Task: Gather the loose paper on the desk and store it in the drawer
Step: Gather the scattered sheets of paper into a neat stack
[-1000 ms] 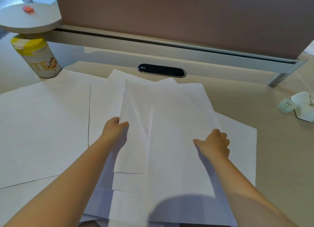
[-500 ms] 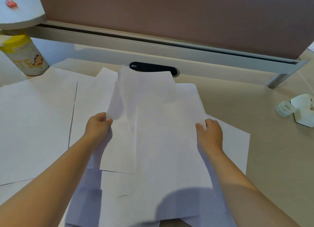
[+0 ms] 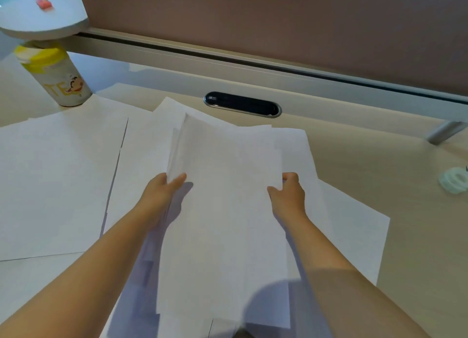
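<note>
Your left hand [image 3: 162,196] and right hand [image 3: 288,193] pinch the paper stack [image 3: 228,211] at frame centre, fingers closed on its side edges. It's light, floppy, slippery; keep gripping both edges above the worktop [image 3: 379,173].

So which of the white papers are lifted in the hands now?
The middle bundle of sheets, gripped by the left hand and right hand. The large left sheet lies flat, untouched.

A yellow-lidded canister [image 3: 54,75] stands far left beneath a round white shelf [image 3: 43,16]; a dark oval cable grommet [image 3: 242,104] sits by the partition [image 3: 278,21], a pale tape roll [image 3: 454,183] far right.
</note>
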The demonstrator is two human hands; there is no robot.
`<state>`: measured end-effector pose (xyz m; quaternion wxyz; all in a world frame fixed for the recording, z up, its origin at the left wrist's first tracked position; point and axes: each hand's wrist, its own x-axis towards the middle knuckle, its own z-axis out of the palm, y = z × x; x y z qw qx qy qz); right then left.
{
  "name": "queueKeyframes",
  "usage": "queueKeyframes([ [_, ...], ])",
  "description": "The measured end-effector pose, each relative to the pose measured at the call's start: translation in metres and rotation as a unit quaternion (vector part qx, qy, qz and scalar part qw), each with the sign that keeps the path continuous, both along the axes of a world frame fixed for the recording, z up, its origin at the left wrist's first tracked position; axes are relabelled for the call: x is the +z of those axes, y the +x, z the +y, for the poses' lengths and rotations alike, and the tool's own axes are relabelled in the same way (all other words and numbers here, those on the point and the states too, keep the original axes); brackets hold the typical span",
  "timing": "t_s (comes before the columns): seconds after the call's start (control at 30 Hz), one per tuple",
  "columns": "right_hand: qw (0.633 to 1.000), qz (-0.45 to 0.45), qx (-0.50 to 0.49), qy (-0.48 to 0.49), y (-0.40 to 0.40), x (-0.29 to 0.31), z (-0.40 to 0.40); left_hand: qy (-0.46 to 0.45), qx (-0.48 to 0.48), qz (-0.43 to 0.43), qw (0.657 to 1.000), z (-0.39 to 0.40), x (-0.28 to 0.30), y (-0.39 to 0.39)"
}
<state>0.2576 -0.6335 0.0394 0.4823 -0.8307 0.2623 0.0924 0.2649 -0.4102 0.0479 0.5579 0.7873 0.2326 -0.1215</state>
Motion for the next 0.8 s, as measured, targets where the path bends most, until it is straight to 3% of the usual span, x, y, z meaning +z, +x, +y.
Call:
queueKeyframes([
  [0.07,0.998,0.009,0.031,-0.046,-0.002,0.004,-0.008,0.01,-0.017,0.007,1.0,-0.003,0.001,-0.005],
  [0.2,0.968,0.031,0.008,-0.247,-0.01,0.007,-0.039,0.153,0.016,-0.009,0.988,-0.001,-0.003,-0.013],
  [0.27,0.975,0.043,-0.031,-0.216,-0.015,0.003,-0.049,0.186,0.041,-0.024,0.981,-0.003,-0.003,-0.017],
  [0.33,0.995,0.024,-0.064,-0.073,-0.015,0.001,-0.049,0.201,0.038,-0.022,0.979,-0.007,-0.003,-0.018],
  [0.4,0.992,0.003,-0.098,0.079,-0.015,-0.004,-0.044,0.214,0.014,-0.022,0.977,-0.014,-0.004,-0.017],
  [0.47,0.985,0.016,-0.077,0.153,-0.019,-0.005,-0.032,0.229,-0.02,-0.022,0.973,-0.023,-0.002,-0.016],
  [0.53,0.985,0.043,-0.032,0.164,-0.024,-0.005,-0.024,0.225,-0.06,-0.015,0.972,-0.031,-0.001,-0.016],
  [0.67,0.99,0.012,-0.017,0.143,-0.03,-0.008,-0.031,0.203,-0.125,-0.012,0.971,-0.037,0.005,-0.022],
  [0.8,0.994,-0.016,-0.054,0.094,-0.04,-0.002,-0.046,0.351,-0.246,0.048,0.902,-0.03,-0.004,-0.038],
])
